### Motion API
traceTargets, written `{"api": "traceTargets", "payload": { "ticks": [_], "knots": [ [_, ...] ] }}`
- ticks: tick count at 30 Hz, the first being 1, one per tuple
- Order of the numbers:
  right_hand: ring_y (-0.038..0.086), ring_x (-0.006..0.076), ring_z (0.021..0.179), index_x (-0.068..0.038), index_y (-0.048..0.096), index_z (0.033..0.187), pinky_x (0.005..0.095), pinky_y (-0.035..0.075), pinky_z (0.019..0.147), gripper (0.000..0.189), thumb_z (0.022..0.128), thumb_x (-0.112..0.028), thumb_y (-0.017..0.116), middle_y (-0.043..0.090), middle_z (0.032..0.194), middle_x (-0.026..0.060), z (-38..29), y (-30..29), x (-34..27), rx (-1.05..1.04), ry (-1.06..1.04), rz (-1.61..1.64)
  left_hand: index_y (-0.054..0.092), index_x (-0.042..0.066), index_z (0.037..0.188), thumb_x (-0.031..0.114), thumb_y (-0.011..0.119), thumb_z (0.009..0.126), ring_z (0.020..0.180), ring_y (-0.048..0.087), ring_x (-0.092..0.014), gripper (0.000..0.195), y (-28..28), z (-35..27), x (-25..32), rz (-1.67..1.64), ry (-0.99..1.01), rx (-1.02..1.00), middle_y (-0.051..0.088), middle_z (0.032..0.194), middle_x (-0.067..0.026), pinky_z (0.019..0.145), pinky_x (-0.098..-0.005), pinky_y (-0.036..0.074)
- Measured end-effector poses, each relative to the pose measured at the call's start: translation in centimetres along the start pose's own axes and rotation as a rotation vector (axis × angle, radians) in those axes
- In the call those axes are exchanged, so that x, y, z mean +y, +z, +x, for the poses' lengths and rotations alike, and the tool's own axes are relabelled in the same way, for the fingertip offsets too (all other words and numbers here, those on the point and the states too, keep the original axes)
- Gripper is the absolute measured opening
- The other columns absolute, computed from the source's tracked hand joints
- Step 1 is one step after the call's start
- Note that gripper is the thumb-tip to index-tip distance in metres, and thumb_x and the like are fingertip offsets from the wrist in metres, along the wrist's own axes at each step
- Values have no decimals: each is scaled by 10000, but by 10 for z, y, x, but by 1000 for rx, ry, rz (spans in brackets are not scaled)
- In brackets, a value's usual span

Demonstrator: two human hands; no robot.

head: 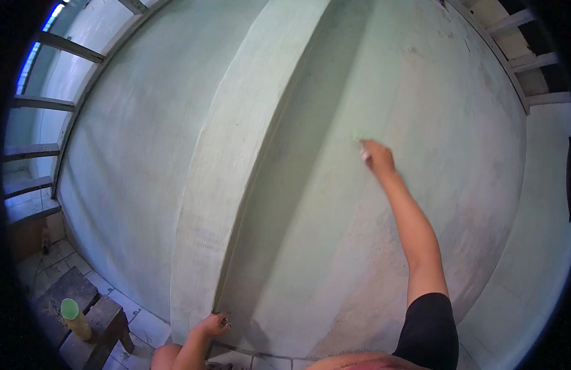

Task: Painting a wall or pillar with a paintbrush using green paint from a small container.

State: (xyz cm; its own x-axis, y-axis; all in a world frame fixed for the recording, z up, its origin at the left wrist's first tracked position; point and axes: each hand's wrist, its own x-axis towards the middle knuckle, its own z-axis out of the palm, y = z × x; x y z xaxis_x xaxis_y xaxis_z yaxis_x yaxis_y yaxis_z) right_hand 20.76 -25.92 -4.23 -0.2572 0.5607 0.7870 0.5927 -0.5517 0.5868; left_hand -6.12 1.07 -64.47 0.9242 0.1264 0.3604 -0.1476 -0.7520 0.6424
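My right hand [379, 157] is closed around a paintbrush [365, 152], most of it hidden by the fingers. Its pale green bristle end [358, 137] is against the wall [341, 199], which carries pale green paint over patchy pink and grey areas. Low down, my left hand [214, 324] is beside the lower edge of a protruding pale pillar [225, 152]. Its fingers are bent and slightly apart, with nothing visible in them. Whether it touches the pillar is unclear.
At lower left, a yellowish container [81, 327] with green paint at its top stands on a rough wooden stool [103, 319]. White floor tiles [149, 326] run along the wall base. Wooden-framed openings [70, 48] line the left, with another slatted frame [521, 64] at upper right.
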Motion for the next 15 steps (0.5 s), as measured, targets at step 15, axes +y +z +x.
{"api": "traceTargets", "payload": {
  "ticks": [15],
  "knots": [
    [634,248,818,-29,655,915,365,485,711,526,726,-520,647,668,905,122,-70,34,-56,-576,410,157,462,58,1231,201,598,789,1065,499,-389,484,18,17,15,68,-109,-102,537,1117,-234,917,-433,415]
  ]
}}
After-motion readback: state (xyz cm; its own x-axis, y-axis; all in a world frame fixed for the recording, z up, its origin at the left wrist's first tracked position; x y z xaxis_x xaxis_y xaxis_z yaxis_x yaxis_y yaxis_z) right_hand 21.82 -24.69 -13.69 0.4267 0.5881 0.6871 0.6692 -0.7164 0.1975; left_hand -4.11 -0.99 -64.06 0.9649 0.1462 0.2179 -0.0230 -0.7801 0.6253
